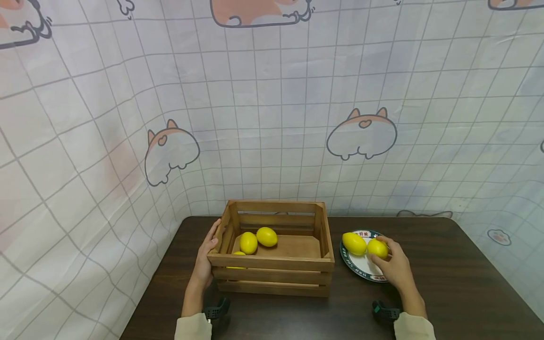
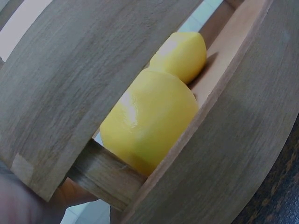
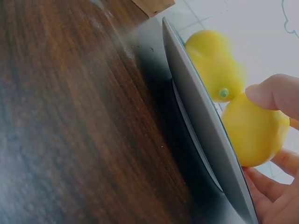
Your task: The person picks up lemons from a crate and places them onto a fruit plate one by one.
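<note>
My left hand [image 1: 205, 262] grips the left end of a slatted wooden crate [image 1: 272, 274]; in the left wrist view part of that hand [image 2: 74, 196] shows at the crate's corner. Inside the crate lie yellow lemons: one by the left [image 1: 248, 242], one farther back [image 1: 267, 237] and one partly hidden behind the front slat [image 1: 238, 253]. To the right, my right hand [image 1: 396, 265] pinches a lemon [image 3: 254, 130] between thumb and fingers, over a white plate [image 1: 356, 267] with a dark green patterned rim. Another lemon [image 1: 354, 244] sits on that plate, touching the pinched one.
Crate and plate stand side by side on a dark wooden table [image 1: 459, 283]. Behind the table hangs a white grid-patterned cloth [image 1: 272, 141] with cartoon animals, which also runs along the left side.
</note>
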`<state>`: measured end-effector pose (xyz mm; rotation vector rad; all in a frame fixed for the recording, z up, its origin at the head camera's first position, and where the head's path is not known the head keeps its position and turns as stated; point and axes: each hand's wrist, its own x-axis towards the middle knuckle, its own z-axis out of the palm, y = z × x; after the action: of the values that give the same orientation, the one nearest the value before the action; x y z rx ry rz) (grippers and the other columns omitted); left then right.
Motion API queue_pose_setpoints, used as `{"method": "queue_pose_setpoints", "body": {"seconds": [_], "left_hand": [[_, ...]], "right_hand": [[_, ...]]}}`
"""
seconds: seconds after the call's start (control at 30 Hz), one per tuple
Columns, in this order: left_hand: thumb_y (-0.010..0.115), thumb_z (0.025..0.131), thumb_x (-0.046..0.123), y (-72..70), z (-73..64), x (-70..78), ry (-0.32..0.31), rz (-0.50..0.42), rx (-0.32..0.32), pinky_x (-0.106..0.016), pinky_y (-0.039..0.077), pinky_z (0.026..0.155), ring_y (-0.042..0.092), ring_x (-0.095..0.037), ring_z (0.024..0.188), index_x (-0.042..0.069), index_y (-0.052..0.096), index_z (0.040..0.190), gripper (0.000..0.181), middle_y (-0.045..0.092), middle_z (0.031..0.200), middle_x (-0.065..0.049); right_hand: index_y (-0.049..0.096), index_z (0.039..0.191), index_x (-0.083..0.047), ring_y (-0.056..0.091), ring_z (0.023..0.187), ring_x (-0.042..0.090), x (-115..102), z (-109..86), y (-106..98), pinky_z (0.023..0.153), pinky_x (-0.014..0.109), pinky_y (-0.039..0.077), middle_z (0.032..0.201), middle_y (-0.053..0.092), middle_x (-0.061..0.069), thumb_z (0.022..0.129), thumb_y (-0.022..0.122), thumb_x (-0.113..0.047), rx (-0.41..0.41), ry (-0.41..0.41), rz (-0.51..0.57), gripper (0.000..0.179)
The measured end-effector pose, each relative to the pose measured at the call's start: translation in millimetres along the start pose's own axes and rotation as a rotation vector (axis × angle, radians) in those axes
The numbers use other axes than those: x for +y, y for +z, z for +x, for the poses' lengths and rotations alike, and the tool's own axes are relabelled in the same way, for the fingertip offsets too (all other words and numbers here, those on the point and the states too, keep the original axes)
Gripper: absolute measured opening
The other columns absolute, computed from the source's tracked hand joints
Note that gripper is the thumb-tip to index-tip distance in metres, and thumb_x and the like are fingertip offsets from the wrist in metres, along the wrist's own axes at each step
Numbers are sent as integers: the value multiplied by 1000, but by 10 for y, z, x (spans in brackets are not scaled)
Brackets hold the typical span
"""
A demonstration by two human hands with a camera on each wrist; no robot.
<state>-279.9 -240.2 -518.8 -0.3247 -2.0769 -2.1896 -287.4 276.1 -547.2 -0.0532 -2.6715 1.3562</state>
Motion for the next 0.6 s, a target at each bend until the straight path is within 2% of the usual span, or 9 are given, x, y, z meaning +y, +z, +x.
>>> {"method": "queue_pose_setpoints", "body": {"seconds": [0.3, 0.43, 0.6], "left_hand": [[33, 105, 29, -1, 0, -1, 4, -3, -2, -73, 12, 119, 15, -37, 156, 27, 21, 165, 61, 13, 172, -5], [33, 105, 28, 0, 3, -2, 6, 1, 0, -73, 12, 119, 15, -38, 156, 24, 19, 165, 62, 13, 172, -5], [33, 105, 28, 3, 4, 1, 1, 4, 2, -73, 12, 119, 15, -37, 156, 25, 20, 165, 62, 12, 172, -4]], "right_hand": [[42, 151, -2, 45, 134, 53, -45, -18, -66, 111, 64, 39, 153, 36, 31, 98, 67, -16, -2, -11, -11, 60], [47, 148, -2, 46, 133, 52, -68, -13, -91, 111, 64, 39, 152, 38, 30, 99, 65, -19, 21, -14, -11, 55], [52, 144, -3, 48, 130, 49, -105, -17, -126, 108, 63, 43, 148, 43, 29, 101, 62, -20, 74, -27, -27, 48]]}}
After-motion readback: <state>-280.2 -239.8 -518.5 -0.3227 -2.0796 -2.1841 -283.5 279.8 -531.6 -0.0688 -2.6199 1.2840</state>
